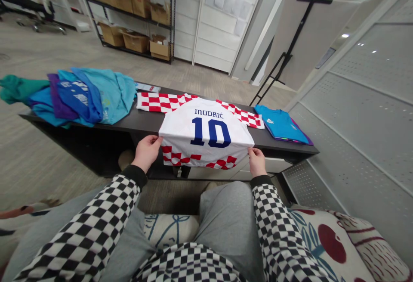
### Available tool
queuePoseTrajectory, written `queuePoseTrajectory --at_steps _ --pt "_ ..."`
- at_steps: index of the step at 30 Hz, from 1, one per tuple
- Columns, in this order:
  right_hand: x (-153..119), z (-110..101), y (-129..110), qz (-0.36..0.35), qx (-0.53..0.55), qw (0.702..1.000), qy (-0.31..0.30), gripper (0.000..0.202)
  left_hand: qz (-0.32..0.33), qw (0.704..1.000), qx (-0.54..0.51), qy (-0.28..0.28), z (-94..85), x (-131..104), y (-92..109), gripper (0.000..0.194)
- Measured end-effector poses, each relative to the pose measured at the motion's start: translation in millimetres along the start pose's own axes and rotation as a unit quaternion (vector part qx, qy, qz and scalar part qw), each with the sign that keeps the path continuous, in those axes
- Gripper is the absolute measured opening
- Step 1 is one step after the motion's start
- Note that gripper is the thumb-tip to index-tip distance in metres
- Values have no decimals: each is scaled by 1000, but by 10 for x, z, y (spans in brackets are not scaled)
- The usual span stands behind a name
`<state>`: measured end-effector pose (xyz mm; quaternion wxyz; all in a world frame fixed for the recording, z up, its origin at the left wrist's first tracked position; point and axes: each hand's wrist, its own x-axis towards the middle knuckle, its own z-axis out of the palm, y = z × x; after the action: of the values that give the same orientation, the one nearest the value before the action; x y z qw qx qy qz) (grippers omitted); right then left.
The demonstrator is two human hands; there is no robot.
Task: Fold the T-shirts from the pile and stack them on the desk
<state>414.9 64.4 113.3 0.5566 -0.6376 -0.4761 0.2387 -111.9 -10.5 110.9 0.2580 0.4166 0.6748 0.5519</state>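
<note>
A white jersey (206, 122) with red checkered sleeves and a navy 10 lies back up across the dark cabinet top (122, 133). Its lower part hangs over the front edge, with both sleeves spread out sideways. At the jersey's left side, my left hand (147, 152) pinches the fabric near the edge. My right hand (257, 160) pinches the opposite side at about the same height. The fabric is stretched between the two hands.
A loose pile of blue, purple and green clothes (82, 97) lies on the cabinet's left end. Folded blue shirts (282, 125) sit at its right end. Behind are a shelf with cardboard boxes (137, 41) and a black stand (285, 56). A patterned cushion (332, 243) is at the lower right.
</note>
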Motion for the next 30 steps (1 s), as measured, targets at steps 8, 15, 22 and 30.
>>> queuePoseTrajectory --at_steps 8,15,22,30 --pt "-8 -17 -27 39 -95 995 -18 38 28 995 86 -47 21 -26 -13 34" --pt "-1 16 34 79 -213 973 -45 20 -12 978 173 -115 70 -84 -435 25" --pt "5 94 59 81 -259 961 -45 27 19 982 127 -135 189 -157 -527 29" --pt "-5 87 65 79 -265 960 -43 28 42 983 135 -118 220 -115 -350 33"
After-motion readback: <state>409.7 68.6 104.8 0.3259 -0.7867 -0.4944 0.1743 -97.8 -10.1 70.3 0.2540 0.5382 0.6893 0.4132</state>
